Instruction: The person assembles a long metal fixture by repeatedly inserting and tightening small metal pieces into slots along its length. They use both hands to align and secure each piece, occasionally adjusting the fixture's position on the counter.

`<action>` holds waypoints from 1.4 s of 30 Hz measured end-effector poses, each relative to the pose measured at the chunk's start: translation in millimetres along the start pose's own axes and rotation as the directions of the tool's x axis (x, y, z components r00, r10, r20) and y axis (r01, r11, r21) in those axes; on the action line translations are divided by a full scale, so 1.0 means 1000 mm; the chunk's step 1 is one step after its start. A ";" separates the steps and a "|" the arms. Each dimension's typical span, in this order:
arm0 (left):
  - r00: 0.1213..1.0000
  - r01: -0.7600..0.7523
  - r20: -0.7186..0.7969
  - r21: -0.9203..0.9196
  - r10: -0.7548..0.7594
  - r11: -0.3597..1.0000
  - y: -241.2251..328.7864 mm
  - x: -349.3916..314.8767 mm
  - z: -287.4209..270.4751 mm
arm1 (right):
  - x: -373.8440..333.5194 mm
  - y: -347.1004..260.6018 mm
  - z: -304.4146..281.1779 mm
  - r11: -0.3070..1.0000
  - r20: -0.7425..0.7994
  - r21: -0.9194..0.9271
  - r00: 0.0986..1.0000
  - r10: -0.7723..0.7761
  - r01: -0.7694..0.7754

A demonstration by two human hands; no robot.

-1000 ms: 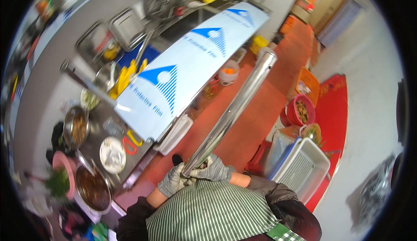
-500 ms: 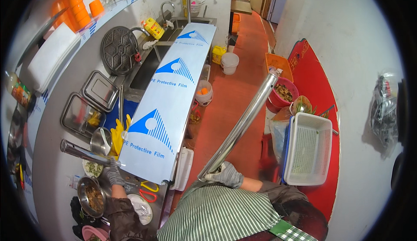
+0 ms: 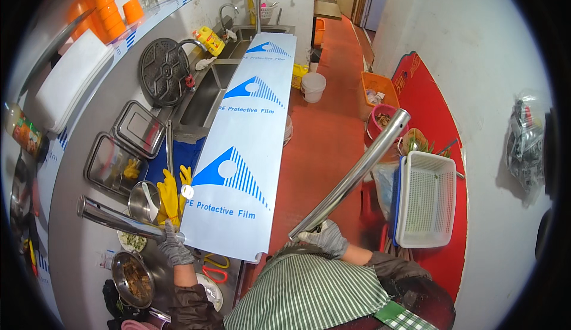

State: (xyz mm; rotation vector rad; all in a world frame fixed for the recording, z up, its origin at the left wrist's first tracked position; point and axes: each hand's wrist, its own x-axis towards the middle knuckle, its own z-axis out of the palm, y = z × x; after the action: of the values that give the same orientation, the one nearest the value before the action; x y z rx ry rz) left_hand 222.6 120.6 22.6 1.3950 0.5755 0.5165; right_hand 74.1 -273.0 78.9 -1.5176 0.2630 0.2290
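Right hand, grey glove, fingers closed round lower end of long steel tube; tube slants up over red floor toward white basket. Left hand, gloved, fingers wrapped round end of second steel tube, lying across bench near yellow gloves. Long panel in blue-and-white protective film rests along bench edge and sink. Judged progress: both tubes in hand, apart, neither joined to panel; film not peeled.

Two steel tubes; two gloved hands; orange cups, perhaps three stacks.
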 end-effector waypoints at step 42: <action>0.826 0.554 0.373 -0.402 -0.422 0.729 -0.073 -0.029 -0.016 | 0.054 0.009 -0.008 0.990 -0.231 0.012 0.964 -0.133 0.139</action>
State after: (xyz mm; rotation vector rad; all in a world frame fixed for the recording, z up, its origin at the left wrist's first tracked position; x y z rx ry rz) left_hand 189.9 105.8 -49.1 0.7449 0.5267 0.0280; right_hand 122.2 -281.1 53.0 -1.5282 0.3427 -0.0603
